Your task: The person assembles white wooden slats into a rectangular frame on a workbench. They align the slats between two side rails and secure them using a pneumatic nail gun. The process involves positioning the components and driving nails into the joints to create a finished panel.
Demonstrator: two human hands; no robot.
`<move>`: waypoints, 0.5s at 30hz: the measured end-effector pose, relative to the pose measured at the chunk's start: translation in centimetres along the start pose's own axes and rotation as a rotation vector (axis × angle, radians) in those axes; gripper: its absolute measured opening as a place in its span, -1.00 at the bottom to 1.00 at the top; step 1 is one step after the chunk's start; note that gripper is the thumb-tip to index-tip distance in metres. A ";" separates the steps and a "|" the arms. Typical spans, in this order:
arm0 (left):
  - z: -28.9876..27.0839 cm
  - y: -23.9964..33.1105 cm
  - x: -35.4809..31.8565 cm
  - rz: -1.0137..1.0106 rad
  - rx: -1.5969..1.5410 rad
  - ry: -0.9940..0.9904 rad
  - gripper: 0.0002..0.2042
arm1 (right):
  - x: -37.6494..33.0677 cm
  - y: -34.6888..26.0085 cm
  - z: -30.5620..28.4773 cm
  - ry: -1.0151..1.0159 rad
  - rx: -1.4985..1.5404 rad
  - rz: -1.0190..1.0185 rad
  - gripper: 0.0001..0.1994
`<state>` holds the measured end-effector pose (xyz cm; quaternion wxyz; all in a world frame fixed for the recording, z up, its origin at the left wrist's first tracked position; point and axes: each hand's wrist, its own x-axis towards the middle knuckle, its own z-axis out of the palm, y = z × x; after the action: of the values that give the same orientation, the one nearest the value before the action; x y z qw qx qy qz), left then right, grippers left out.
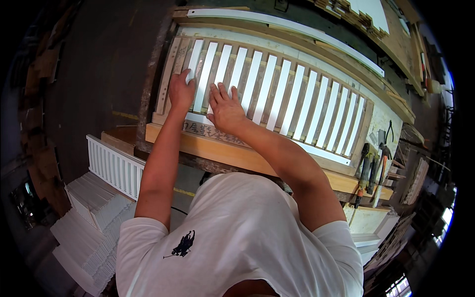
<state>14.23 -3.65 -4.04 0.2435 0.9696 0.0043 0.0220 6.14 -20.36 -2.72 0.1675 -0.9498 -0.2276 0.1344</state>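
The white slats [278,94] lie side by side in the jig [168,74], narrow gaps between them, near ends by the near rail [321,152]. The left hand [182,91] is at the leftmost slat, just inside the jig's left edge, thumb on or against it; I cannot tell whether the fingers clamp it. The right hand [225,106] lies palm down on the slats beside it, fingers slightly apart, with a run of slats to its right. Both forearms cross the near board [208,150]. Tools [365,168] crowd the near right corner.
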 end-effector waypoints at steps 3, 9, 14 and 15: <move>0.0 -0.8 0.1 0.076 0.014 0.000 -0.65 | 0.0 0.0 0.3 0.047 -0.005 -0.003 -0.34; 0.8 -2.4 -2.2 0.319 0.158 0.060 -0.58 | -0.9 -0.2 1.0 0.049 0.003 -0.021 -0.31; 0.8 -2.9 -3.4 0.379 0.085 0.106 -0.61 | -3.1 -0.7 2.1 0.107 0.151 -0.113 -0.32; 0.6 -2.7 -3.2 0.308 0.088 0.059 -0.64 | -3.8 -0.1 2.2 0.095 0.287 -0.145 -0.38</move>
<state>11.02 -1.63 -5.98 0.1945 0.9675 -0.1362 0.0873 2.05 -21.51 -3.97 0.3212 -0.9025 -0.2658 0.1078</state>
